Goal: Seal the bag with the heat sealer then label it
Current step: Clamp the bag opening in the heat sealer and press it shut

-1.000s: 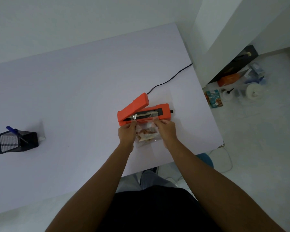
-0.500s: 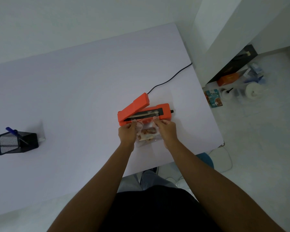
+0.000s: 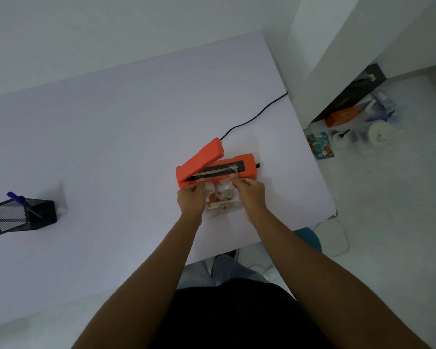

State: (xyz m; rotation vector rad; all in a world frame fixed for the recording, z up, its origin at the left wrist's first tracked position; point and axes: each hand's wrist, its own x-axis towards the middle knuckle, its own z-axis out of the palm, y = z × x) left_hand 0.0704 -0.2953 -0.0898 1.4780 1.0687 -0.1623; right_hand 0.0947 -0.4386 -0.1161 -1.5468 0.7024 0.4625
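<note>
Head view shows a person standing at the near edge of a white table [image 3: 111, 137], both hands at an orange heat sealer [image 3: 212, 167] that lies right of centre with its lid raised on the left-hand hinge and its black cord [image 3: 252, 117] running off toward the far right edge. A small clear plastic bag [image 3: 220, 200] with brownish contents lies flat on the table just near of the sealer, its open mouth drawn up to the dark sealing strip. The left hand [image 3: 190, 200] pinches the bag's upper left corner, the grip closed on the film; the right hand [image 3: 251, 195] pinches the upper right corner likewise, so the mouth is stretched between them. The bag looks light, thin and limp, likely slippery and quick to wrinkle, so the top corners seem the sound place to hold it, keeping the mouth taut and flat across the strip while the contents stay low, clear of the seam. Sealing appears not yet done, since the lid stands open. Well apart at the left sits a black mesh pen holder [image 3: 23, 217] with a blue pen [image 3: 14, 197].
</note>
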